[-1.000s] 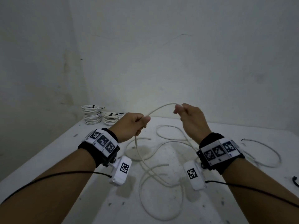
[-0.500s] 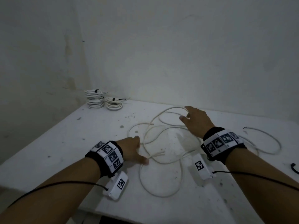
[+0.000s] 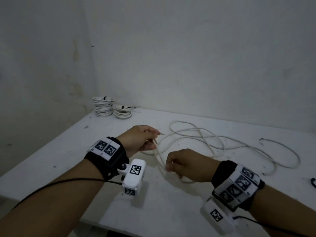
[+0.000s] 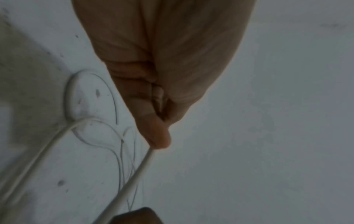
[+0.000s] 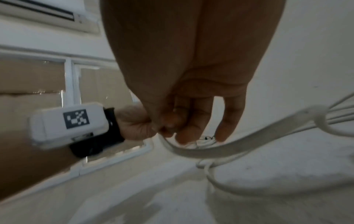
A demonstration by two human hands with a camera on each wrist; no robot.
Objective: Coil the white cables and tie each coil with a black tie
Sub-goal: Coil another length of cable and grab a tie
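Note:
A long white cable (image 3: 198, 134) sprawls in loose loops over the white table (image 3: 68, 151). My left hand (image 3: 150, 139) pinches it near its bare end, which pokes out past the fingers. In the left wrist view the cable (image 4: 134, 178) runs down from the pinching fingertips (image 4: 161, 141). My right hand (image 3: 172, 166) pinches the same cable a short way along, low over the table; the right wrist view shows the cable (image 5: 229, 145) bending away from the thumb and forefinger. A second white cable (image 3: 287, 151) lies loose at the right.
Two piles of coiled white cables with black ties (image 3: 111, 108) sit in the far left corner against the wall. A black tie (image 3: 313, 182) lies at the table's right edge. The table's near edge runs just below my wrists.
Both hands dropped the raised cable to the table, then took hold again: the left now pinches near the cable's end, and the right has come back toward me to pinch it close by.

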